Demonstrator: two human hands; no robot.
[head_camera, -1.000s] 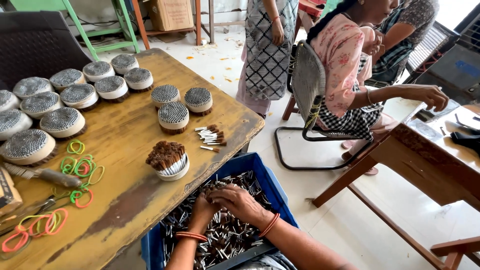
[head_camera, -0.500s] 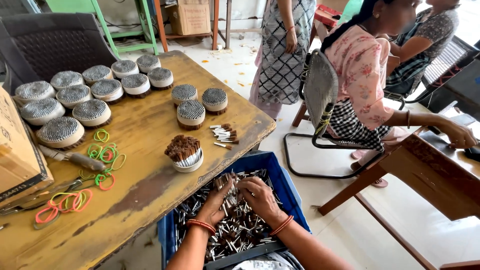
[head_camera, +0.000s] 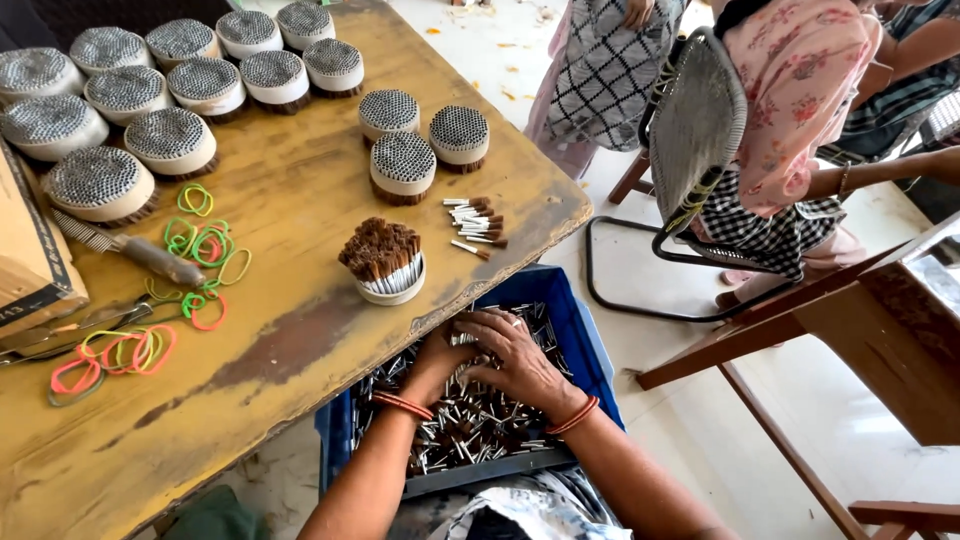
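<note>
The yellow worktop edge runs just above the fingers; the blue crate walls hem them closely. Right hand and left hand press together, fingers curled around a bunch of small metal sticks

The single head camera looks steeply down, close over the table edge.
</note>
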